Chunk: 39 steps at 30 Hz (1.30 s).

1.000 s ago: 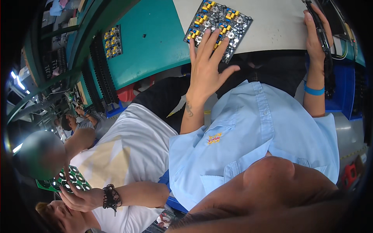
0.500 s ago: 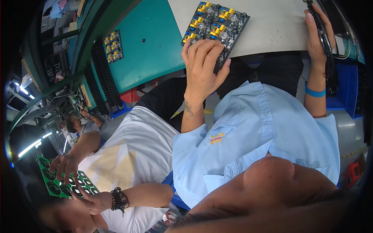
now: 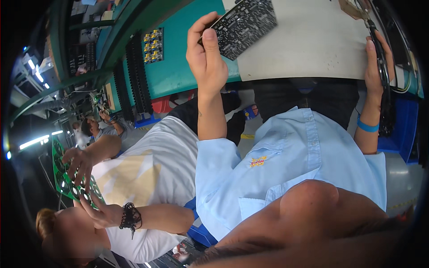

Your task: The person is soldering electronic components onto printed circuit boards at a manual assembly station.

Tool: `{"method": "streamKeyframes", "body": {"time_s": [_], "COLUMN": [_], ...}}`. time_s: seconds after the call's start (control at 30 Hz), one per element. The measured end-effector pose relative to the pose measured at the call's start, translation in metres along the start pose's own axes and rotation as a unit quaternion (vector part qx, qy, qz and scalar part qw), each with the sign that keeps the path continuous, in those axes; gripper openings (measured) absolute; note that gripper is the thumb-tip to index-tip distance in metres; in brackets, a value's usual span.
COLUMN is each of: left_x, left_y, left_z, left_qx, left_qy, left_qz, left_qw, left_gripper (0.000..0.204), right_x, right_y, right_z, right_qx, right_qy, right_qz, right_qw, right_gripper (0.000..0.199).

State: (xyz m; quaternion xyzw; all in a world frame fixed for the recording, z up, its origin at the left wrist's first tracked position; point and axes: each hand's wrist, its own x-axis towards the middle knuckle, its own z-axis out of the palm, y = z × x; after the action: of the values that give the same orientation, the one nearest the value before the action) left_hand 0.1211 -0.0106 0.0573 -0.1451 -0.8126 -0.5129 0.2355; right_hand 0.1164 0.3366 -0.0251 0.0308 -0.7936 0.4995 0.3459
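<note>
My left hand (image 3: 208, 67) grips a circuit board (image 3: 246, 29) by its near left corner, thumb on the face in view. Held tilted over the worktop, the board shows a black side with many small solder points; its other side is hidden. On the right, my right hand (image 3: 377, 67) is closed round a long black-handled tool (image 3: 380, 56), whose kind I cannot make out. A tan, pale-faced piece (image 3: 352, 8) shows beside the tool's far end, cut off by the picture edge.
The worktop has a pale grey surface (image 3: 308, 53) and a green mat (image 3: 174, 67). Another board with yellow parts (image 3: 153, 46) lies left, beside black slotted racks (image 3: 138, 71). A co-worker at my left holds a green board (image 3: 67, 178). A blue bin (image 3: 404, 134) stands low right.
My left hand has turned the board over, from the side with yellow parts to the solder side, and shifted its grip to a corner. My right hand keeps its hold on the tool.
</note>
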Motion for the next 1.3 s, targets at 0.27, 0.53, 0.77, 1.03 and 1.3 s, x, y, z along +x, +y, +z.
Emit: {"method": "streamKeyframes", "body": {"time_s": [0.27, 0.53, 0.77, 1.03, 1.3], "left_x": [0.002, 0.008, 0.039, 0.101, 0.156], "left_y": [0.014, 0.015, -0.024, -0.031, 0.033], "left_z": [0.015, 0.030, 0.044, 0.085, 0.073], "left_qx": [-0.299, -0.314, -0.238, -0.035, 0.138], "left_qy": [-0.009, -0.035, -0.170, -0.412, -0.017], "left_qz": [-0.188, -0.227, -0.268, -0.284, 0.246], "left_qw": [0.936, 0.921, 0.918, 0.865, 0.959], "left_gripper": [0.029, 0.027, 0.022, 0.014, 0.040], "right_x": [0.001, 0.003, 0.003, 0.007, 0.008], "right_y": [-0.004, -0.006, -0.012, -0.024, -0.018], "right_z": [-0.006, -0.008, -0.011, -0.010, -0.013], "right_qx": [-0.010, -0.010, 0.014, 0.074, 0.123], "right_qy": [-0.013, -0.007, -0.013, 0.015, -0.008], "right_qz": [0.026, 0.020, 0.044, 0.052, 0.064], "right_qw": [1.000, 1.000, 0.999, 0.996, 0.990], "right_gripper": [0.033, 0.033, 0.035, 0.032, 0.032]}}
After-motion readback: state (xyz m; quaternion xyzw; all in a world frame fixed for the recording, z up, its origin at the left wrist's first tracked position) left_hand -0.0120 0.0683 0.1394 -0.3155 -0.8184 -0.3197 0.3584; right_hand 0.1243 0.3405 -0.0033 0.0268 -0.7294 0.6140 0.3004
